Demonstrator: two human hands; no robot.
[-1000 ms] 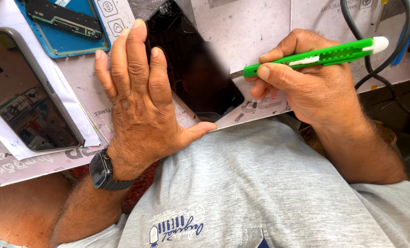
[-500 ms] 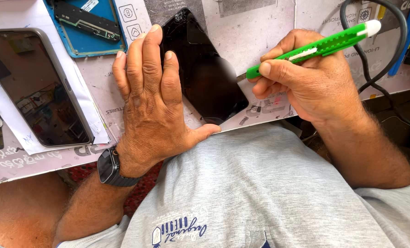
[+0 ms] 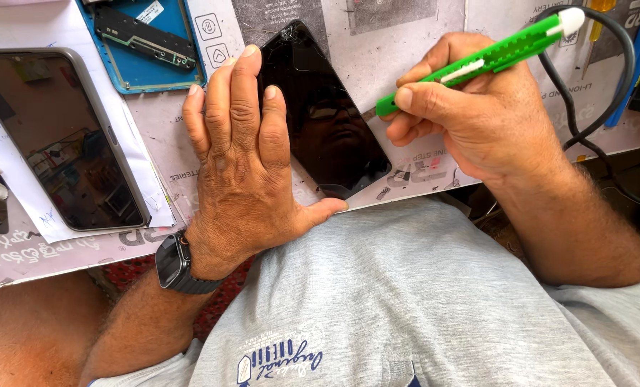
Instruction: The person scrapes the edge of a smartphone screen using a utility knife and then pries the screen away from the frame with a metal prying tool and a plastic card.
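Hands on phone, cutter

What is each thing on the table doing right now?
black phone: flat, screen dark, cracked at top corner, left hand pressing its edge
green utility knife: gripped in right hand, tip by phone
grey phone: lying flat, screen off
blue phone frame: open, insides showing

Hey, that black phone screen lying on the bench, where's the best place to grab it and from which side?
Grip the black phone screen by its long edges near the far, upper end, coming from above. It lies flat and tilted, the left hand covers its left side, and the right hand holds a green cutter beside it.
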